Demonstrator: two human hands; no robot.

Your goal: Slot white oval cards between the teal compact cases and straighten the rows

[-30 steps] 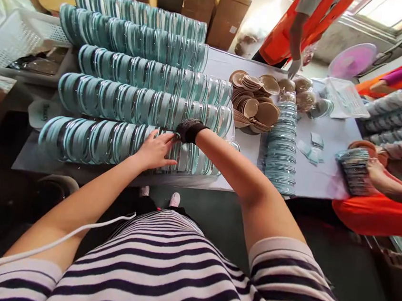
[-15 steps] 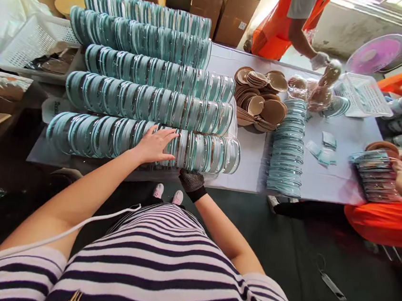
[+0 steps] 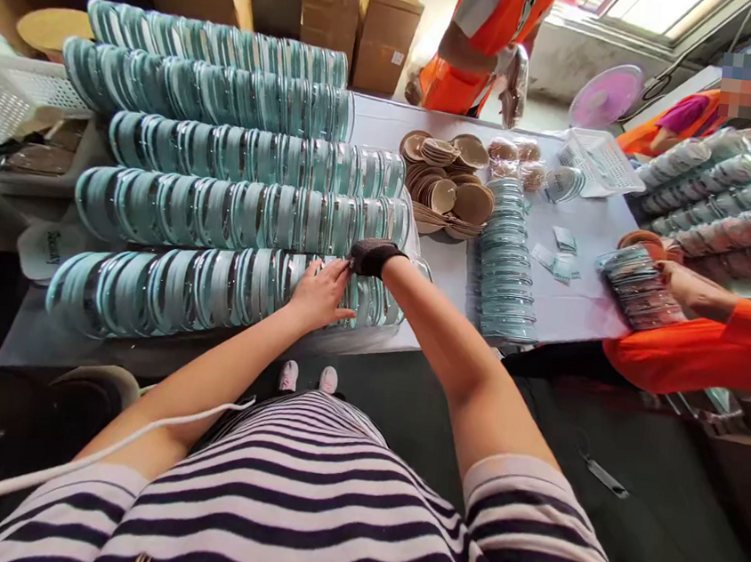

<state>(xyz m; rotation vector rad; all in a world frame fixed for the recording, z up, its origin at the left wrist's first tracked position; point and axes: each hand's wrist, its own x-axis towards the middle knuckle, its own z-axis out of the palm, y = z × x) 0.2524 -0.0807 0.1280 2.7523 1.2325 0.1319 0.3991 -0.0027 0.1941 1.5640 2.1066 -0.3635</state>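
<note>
The front row of teal-edged, shiny round discs (image 3: 166, 288), standing on edge and packed side by side, runs beneath my hands. My bare left hand (image 3: 322, 296) lies over the right half of this row, thumb apart from the stretched fingers. Just right of it, my right hand (image 3: 374, 257), in a black mesh glove, is at the row's far side, close to my left fingertips. The glove and the angle hide what its fingers do. Behind lies a second row of discs (image 3: 241, 213).
More rows stand farther back. Brown bowls (image 3: 442, 196) and a stack of discs (image 3: 508, 277) lie to the right on the white table (image 3: 574, 306). A white basket (image 3: 606, 167) is beyond. A co-worker's hand (image 3: 697, 290) holds wrapped pieces; another person (image 3: 473, 50) stands behind the table.
My right hand has risen from the table's front edge to the far side of the front row. My left hand stays on the row, its fingers closer together. The view has shifted.
</note>
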